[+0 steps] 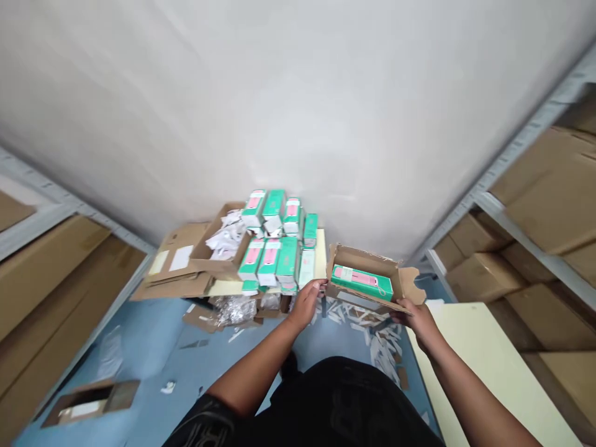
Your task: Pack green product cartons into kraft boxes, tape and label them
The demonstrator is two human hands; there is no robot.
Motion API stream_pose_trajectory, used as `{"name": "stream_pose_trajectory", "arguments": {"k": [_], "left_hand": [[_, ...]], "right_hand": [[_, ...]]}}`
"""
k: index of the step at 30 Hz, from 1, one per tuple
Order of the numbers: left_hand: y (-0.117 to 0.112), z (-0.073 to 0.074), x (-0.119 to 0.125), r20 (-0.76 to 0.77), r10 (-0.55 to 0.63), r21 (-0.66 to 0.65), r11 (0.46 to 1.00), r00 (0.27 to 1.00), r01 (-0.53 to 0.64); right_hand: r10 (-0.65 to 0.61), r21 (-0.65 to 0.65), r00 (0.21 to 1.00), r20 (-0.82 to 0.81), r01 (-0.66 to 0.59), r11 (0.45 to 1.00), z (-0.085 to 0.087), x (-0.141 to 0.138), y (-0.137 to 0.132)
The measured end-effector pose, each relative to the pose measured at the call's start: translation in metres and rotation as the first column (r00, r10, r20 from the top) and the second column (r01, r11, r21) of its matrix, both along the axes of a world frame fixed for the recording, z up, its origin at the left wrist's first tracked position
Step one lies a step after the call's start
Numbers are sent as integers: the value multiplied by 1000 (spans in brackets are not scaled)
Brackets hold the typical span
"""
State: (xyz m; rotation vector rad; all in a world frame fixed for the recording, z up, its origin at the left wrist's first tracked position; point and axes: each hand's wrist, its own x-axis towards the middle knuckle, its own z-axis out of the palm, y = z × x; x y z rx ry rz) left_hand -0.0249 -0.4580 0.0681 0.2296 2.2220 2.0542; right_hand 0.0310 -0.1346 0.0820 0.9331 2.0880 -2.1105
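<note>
Plain grey-white wall point(298, 112) behind, blue floor point(153, 354) below, metal racks of brown cartons point(491, 279) to either side. We see the open cardboard box point(367, 264) up in front of the body, off any surface, between the pale yellow table point(493, 372) on the right and the stacked green-and-pink retail boxes point(287, 261) on the left. Left hand point(306, 305) grips its left end, fingers closed at the corner; right hand point(420, 321) is closed on the near right corner, below the torn flap point(412, 284). Inside lies one green retail box point(362, 282) with a pink device picture, long side along the box. We judge the load light, the corrugated walls fairly stiff but weak at the ragged edges, so hold both ends low by the corners, not by the flap. The retail box looks like smooth, thin printed card, probably a bit slippery and easy to dent; best taken by its long sides. Textures: matte brown corrugated, rectangular boxes in stacked rows, a small carton point(212, 264) of crumpled white paper packets point(228, 236), flattened cardboard point(174, 251) beside it, crinkly clear plastic point(236, 309) underneath, thin white strips point(386, 354) on the floor.
</note>
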Motion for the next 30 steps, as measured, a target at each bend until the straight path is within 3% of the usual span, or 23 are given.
{"name": "stream_pose_trajectory", "arguments": {"k": [4, 6, 9, 12, 14, 17, 20, 22, 26, 30], "left_hand": [[-108, 29, -32, -94, 106, -141, 983, 990, -118], [-166, 40, -53, -167, 164, -297, 932, 972, -208], [-250, 43, -94, -256, 219, -560, 760, 942, -329], [-319, 31, -138, -304, 241, -755, 529, 922, -387], [-351, 19, -165, -277, 224, -827, 440, 935, -350], [-375, 2, -195, -156, 135, -887, 417, 978, -199], [-378, -8, -212, -121, 6, -878, 465, 993, -110], [-376, -9, -219, -133, -11, -862, 494, 991, -110], [-380, -2, -224, -149, 74, -844, 510, 986, -166], [-390, 22, -210, -206, 335, -679, 627, 919, -381]], "right_hand": [[57, -108, 997, 52, -51, 993, 12, -47, -82], [84, -126, 995, 62, -76, 989, 18, -65, -120], [126, -117, 990, 58, -119, 986, 24, -85, -171], [121, -114, 991, 56, -114, 987, 28, -98, -214], [101, -117, 993, 61, -93, 989, 30, -104, -236], [97, -108, 992, 77, -89, 990, 31, -110, -257], [115, -86, 989, 92, -107, 991, 28, -115, -265], [124, -66, 987, 104, -118, 991, 25, -118, -266], [139, -33, 985, 105, -136, 990, 22, -122, -267], [145, -1, 984, 103, -146, 989, 27, -127, -270]]}}
